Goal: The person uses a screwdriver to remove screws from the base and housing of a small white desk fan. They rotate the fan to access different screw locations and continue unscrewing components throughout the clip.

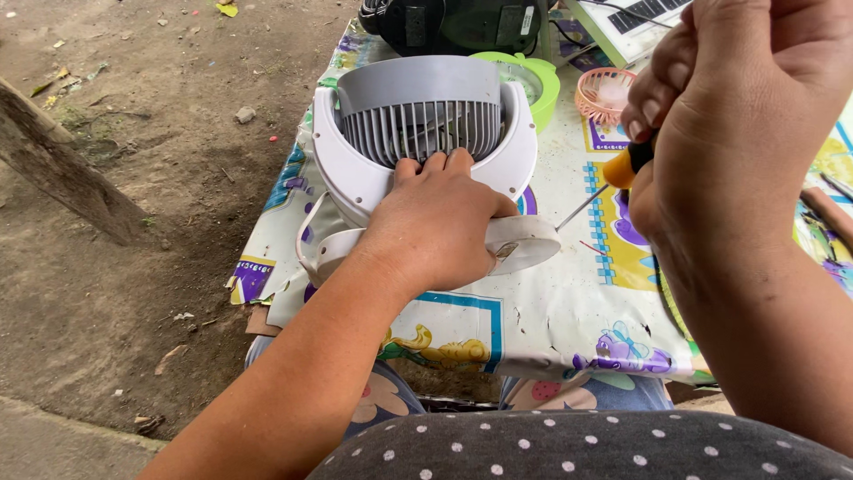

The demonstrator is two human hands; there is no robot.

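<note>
A small white and grey table fan (418, 116) lies on its side on a table covered with a colourful cartoon-print cloth (569, 311). My left hand (435, 222) presses down on the fan's white frame and base, fingers reaching the grey grille. My right hand (737, 116) is raised close to the camera, closed around a screwdriver with a yellow and black handle (626, 164). Its thin metal shaft (579, 209) points down and left, with the tip near the fan's white base (524, 244).
A dark appliance (453, 22) stands at the table's far edge. A green round lid (533, 80) and a small pink grille (604, 93) lie behind the fan. A white keyboard-like object (631, 22) sits at top right. Bare dirt ground lies to the left.
</note>
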